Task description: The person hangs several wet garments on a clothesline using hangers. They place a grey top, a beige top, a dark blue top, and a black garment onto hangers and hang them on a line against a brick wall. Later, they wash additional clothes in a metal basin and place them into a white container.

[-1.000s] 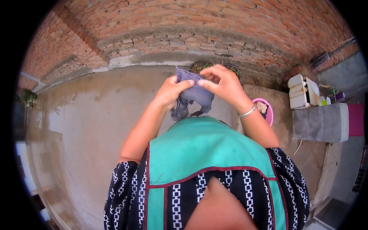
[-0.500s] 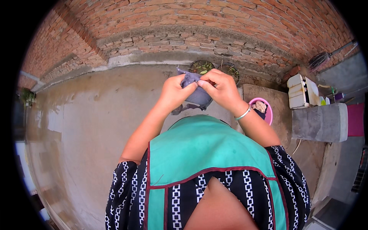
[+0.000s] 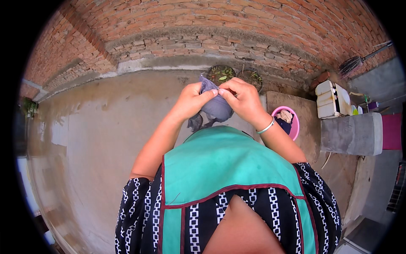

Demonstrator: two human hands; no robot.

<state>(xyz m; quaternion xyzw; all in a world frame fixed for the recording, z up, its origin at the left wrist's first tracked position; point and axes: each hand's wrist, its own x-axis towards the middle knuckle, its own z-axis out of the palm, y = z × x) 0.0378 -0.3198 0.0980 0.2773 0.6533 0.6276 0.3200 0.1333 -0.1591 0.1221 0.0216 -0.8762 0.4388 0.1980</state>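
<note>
A grey-purple garment [image 3: 219,108], rounded like a bra cup in its lower part, hangs between my hands in front of the green apron [image 3: 228,165]. My left hand [image 3: 191,100] pinches its upper edge between thumb and fingers. Close beside it, my right hand [image 3: 244,100] is closed on the same edge, the two thumb tips almost touching. A thin strap-like corner sticks up above my left fingers. Loose darker folds of the cloth dangle lower down, near the apron. What lies right under the fingertips is hidden.
To the right, a pink basin [image 3: 296,127] holds dark and beige cloths. Beyond it are a stained white box-shaped container [image 3: 327,100] and a grey concrete block [image 3: 351,134]. Two planted pots [image 3: 221,74] stand by the brick wall [image 3: 203,17]. A broom [image 3: 351,66] leans at the far right.
The garment has shifted slightly, with more of its rounded part and the dark lower folds showing. Both hands keep their pinch in nearly the same place.
</note>
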